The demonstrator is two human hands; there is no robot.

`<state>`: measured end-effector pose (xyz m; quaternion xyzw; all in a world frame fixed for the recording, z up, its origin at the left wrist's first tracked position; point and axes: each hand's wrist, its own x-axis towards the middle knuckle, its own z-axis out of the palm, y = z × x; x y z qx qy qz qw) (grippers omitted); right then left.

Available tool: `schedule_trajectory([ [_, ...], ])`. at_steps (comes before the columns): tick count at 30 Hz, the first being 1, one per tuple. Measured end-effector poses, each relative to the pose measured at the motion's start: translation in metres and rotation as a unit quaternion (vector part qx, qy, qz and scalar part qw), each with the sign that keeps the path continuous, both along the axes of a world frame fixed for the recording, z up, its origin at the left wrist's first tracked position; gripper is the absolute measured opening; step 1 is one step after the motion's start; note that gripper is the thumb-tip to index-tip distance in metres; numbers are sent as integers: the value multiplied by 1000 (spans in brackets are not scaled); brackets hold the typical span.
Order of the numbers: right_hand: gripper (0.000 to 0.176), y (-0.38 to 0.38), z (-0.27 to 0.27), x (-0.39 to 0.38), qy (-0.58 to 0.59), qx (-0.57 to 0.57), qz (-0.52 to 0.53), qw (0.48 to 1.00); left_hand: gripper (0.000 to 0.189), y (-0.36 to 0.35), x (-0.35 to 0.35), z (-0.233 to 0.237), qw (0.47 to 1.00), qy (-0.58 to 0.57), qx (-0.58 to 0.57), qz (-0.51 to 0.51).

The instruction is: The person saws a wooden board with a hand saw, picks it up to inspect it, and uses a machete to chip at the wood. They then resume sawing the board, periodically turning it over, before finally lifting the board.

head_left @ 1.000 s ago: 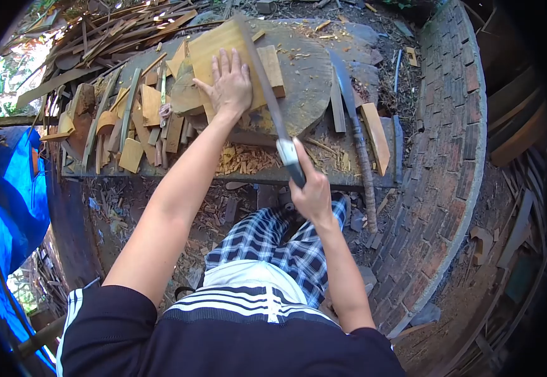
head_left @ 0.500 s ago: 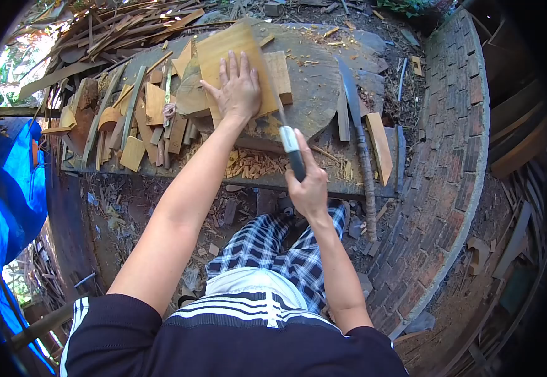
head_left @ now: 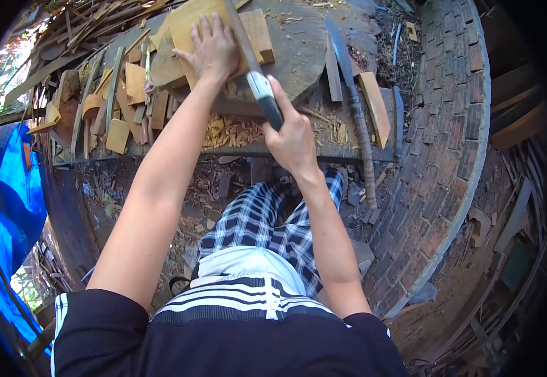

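Observation:
My left hand point(head_left: 211, 51) lies flat with spread fingers on a thin yellowish wooden board point(head_left: 182, 20), pressing it onto a thick wooden block. In my right hand point(head_left: 291, 139) is the dark grip of a handsaw point(head_left: 261, 86) with a pale collar. Its long narrow blade runs up along the board's right edge; the teeth cannot be made out, and the far tip is beyond the top of the view. A small wood block point(head_left: 258, 34) sits just right of the blade.
A long knife point(head_left: 344, 53) with a wrapped handle lies right of the block, beside a wood offcut point(head_left: 374, 107). Several wood pieces point(head_left: 118, 136) cover the bench's left side. Wood chips point(head_left: 232, 133) lie along the front. A curved brick wall point(head_left: 440, 151) borders the right.
The view has shifted, so the bench sits higher and further left in it. The saw stays in my right hand, and my left hand remains on the board.

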<state>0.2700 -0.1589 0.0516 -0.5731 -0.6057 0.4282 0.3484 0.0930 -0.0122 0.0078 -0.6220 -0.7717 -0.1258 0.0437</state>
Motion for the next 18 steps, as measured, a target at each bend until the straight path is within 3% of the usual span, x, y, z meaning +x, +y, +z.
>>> schedule_trajectory([
  [4,78,-27,-4,24,52,-17,11,998,55,3,0,0,1000,-12,8,1],
  [8,76,-15,-17,19,89,55,-1,995,55,9,3,8,1000,-12,-7,5],
  [10,75,7,-8,15,27,-8,28,999,55,-1,1,2,1000,-8,-20,5],
  [12,74,10,-9,10,37,-31,19,999,55,4,0,2,1000,-4,-11,8],
  [15,79,-29,-26,19,29,48,6,998,55,3,0,-1,1000,-5,-5,6],
  [18,79,-71,-27,30,74,19,2,997,55,3,2,1,1000,-8,-11,10],
])
